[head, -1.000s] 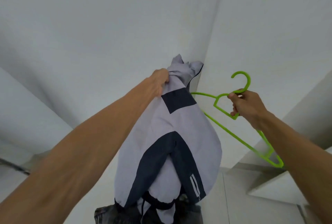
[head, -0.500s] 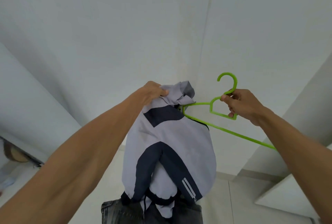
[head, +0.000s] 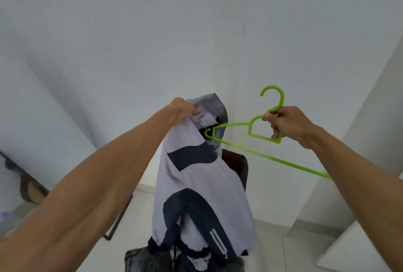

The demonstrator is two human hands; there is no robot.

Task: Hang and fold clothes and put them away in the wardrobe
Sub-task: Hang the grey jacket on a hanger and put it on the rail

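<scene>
The left hand (head: 183, 108) grips the bunched top of a grey and navy jacket (head: 196, 184), which hangs in the air. The right hand (head: 285, 123) holds a green hanger (head: 253, 127) below its hook; the hanger's left end sits inside the jacket's neck opening.

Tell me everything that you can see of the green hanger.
The hanger is bright green and looks like plastic. It has a round hook on top, a small loop under the neck, a thin upper arm and a long lower bar. It is in the air, hook up, tilted down to the right. The right hand grips it at the neck. Its left end is inside the opening of the jacket; its right end is hidden behind the right forearm.
</scene>
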